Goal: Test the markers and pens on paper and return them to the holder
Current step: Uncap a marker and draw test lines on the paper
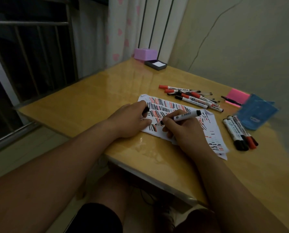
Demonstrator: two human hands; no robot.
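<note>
A white paper (212,132) covered in black and red strokes lies on the wooden table (93,98). My right hand (182,130) grips a white marker (185,116) with a black end, its tip touching the paper. My left hand (132,118) rests on the paper's left part and holds a black cap (146,111) between its fingers. A heap of markers and pens (194,97) lies beyond the paper. Three capped markers (239,133) lie side by side to the right. A purple box-shaped holder (145,54) stands at the far corner.
A dark tray with a white pad (155,64) sits beside the purple holder. Pink sticky notes (236,96) with a pen on them and a blue pouch (258,111) lie at the right. A railing runs along the left, a wall at the right.
</note>
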